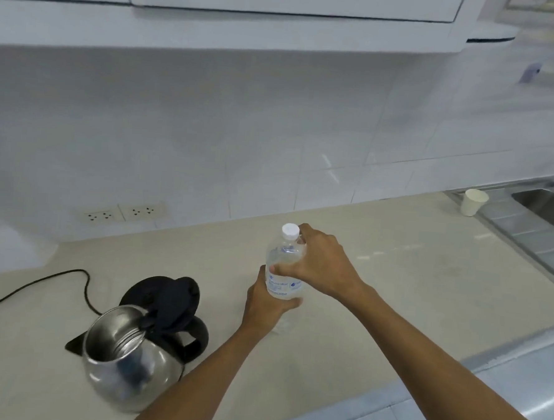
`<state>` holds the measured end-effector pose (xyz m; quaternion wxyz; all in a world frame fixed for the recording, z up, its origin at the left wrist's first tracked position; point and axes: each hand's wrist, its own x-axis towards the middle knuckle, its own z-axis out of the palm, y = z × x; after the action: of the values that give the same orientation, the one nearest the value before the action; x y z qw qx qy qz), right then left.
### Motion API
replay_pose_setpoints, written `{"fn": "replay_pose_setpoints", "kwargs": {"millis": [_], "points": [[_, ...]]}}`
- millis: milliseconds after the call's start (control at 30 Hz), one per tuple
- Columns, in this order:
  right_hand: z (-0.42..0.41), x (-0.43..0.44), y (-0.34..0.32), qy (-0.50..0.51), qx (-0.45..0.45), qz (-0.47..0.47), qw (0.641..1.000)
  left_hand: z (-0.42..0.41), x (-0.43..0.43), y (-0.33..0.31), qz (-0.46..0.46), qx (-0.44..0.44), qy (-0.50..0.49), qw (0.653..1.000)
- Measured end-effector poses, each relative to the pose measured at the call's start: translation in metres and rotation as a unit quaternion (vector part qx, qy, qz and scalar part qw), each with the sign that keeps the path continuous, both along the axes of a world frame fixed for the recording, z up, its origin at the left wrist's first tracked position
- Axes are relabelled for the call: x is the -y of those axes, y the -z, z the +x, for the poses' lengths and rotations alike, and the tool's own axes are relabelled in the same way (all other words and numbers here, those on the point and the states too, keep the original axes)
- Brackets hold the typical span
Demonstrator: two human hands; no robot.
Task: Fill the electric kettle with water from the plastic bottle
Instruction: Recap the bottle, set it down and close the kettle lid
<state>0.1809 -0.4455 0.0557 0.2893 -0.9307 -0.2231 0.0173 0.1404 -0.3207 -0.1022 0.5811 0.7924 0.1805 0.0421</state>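
A clear plastic bottle (pixel 284 268) with a white cap (pixel 290 230) stands upright on the beige counter (pixel 394 282). My left hand (pixel 265 301) wraps its lower body from the left. My right hand (pixel 319 262) grips its upper part just below the cap, which is on. To the left sits a steel electric kettle (pixel 124 359) with a black handle; its black lid (pixel 176 304) is flipped up and the mouth is open.
The kettle's black base and cord (pixel 54 282) lie behind it, the cord running left. Two wall sockets (pixel 123 213) are on the tiled wall. A white paper cup (pixel 473 202) stands by the steel sink (pixel 545 206) at the far right.
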Motion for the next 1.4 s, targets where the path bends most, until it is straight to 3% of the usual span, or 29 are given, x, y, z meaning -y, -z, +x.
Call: {"fn": "replay_pose_setpoints", "kwargs": {"millis": [333, 900, 1200, 1400], "points": [[0.064, 0.003, 0.029, -0.01, -0.021, -0.012, 1.0, 0.058, 0.011, 0.032, 0.006, -0.01, -0.028, 1.0], [0.054, 0.016, 0.04, -0.009, -0.058, -0.003, 0.998, 0.051, 0.011, 0.027, 0.042, -0.023, 0.02, 0.999], [0.01, 0.023, 0.039, 0.048, -0.093, -0.118, 0.987, -0.004, 0.001, 0.005, 0.073, 0.001, 0.053, 0.996], [-0.062, 0.004, 0.033, 0.03, -0.106, -0.139, 0.984, -0.082, -0.013, -0.019, 0.13, 0.026, 0.096, 0.986]]}}
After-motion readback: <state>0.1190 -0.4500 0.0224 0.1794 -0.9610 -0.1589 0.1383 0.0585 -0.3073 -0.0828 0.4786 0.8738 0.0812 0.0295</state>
